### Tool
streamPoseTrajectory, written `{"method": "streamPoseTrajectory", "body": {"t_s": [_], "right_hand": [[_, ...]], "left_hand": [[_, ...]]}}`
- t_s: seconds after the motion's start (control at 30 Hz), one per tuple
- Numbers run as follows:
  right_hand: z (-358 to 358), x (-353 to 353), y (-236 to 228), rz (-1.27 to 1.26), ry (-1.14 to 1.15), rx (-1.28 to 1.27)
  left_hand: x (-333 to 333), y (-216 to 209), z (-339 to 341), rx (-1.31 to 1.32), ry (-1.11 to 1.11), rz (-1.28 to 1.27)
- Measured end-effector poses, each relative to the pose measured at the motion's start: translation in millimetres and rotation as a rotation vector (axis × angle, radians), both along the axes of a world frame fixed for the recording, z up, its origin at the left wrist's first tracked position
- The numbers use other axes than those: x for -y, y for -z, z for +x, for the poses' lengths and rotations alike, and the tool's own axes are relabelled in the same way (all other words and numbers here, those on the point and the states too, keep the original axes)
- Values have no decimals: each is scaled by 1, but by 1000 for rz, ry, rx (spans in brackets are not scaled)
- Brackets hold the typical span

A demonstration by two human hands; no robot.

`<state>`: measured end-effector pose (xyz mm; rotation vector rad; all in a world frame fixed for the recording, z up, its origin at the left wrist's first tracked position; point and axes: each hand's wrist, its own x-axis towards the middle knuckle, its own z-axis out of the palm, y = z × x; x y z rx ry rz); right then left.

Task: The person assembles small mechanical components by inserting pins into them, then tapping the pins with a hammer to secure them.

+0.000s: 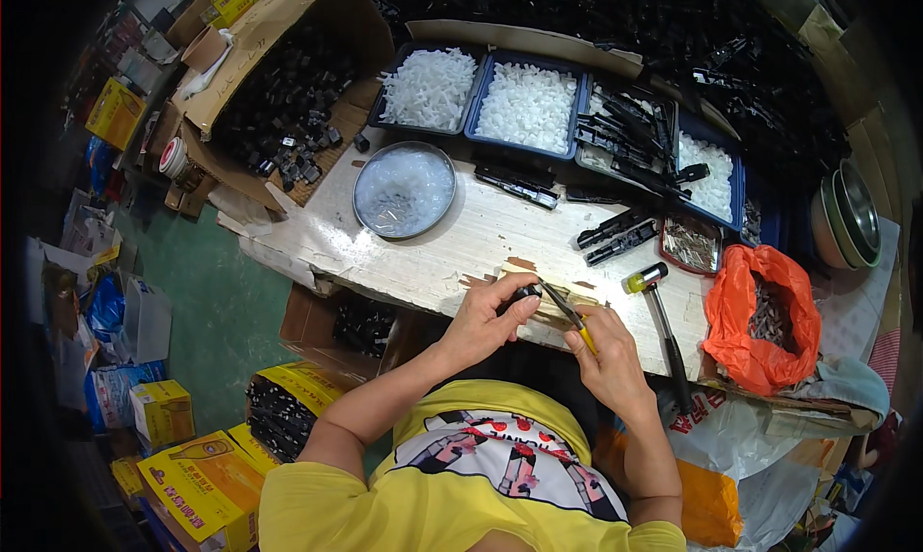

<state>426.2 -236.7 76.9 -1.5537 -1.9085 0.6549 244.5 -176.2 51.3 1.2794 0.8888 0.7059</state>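
A yellow T-shirt [452,509] is nearest. Over the table's [327,235] near edge, the left hand [488,319] pinches a small black part [525,293], apparently steadying it for the yellow-handled pliers [588,338] gripped in the right hand [612,358]; tip contact is unclear. Trays [519,149] of white pieces [525,105] stand beyond, seemingly for easy reach.

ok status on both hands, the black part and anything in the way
Left hand gripping black part. Right hand on yellow-handled tool, tip near part, contact unclear. Hammer lying to the right, apart from both hands.
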Motion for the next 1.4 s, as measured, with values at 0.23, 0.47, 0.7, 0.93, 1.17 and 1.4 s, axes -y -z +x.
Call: {"method": "streamPoseTrajectory", "body": {"t_s": [0.23, 0.47, 0.7, 0.93, 1.17, 1.4], "right_hand": [[-5, -2, -1, 9, -29, 49], [-2, -2, -5, -96, -175, 185], [-23, -8, -4, 21, -300, 141], [38, -3, 24, 200, 397, 108], [138, 12, 71, 130, 760, 627], [127, 1, 57, 219, 858, 818]], "left_hand": [[0, 11, 1, -128, -116, 463], [-15, 14, -26, 507, 296, -774], [-6, 22, -60, 647, 262, -864], [21, 15, -154, -1206, -92, 876], [-91, 1, -171, -697, -609, 608], [-222, 29, -162, -1011, -607, 547]]}}
